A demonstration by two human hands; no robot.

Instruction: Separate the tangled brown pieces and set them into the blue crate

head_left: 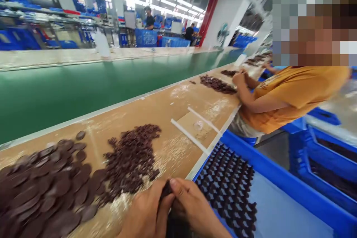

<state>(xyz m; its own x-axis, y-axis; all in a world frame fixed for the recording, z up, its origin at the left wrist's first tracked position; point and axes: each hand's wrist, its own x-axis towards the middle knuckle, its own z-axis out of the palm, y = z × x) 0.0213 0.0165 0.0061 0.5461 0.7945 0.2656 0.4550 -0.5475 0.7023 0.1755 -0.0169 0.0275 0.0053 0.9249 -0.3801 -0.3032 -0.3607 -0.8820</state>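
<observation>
Close together at the bottom middle, my left hand [146,210] and my right hand [193,206] both pinch a small dark brown piece [166,189]. Fingers cover most of it, so its kind is unclear. A dark shape below it between my hands cannot be made out. Left of my hands lies a heap of small dark brown bits [131,160]. Further left is a pile of flat, round dark brown discs [55,189]. To the right, a blue tray [284,200] holds rows of small dark, curved pieces [227,187].
Two white strips [189,136] lie on the brown tabletop [167,108]. A green conveyor belt [106,85] runs behind it. At right, a person in an orange shirt [306,89] works beside another dark heap [217,84]. Blue bins [331,163] stand behind the tray.
</observation>
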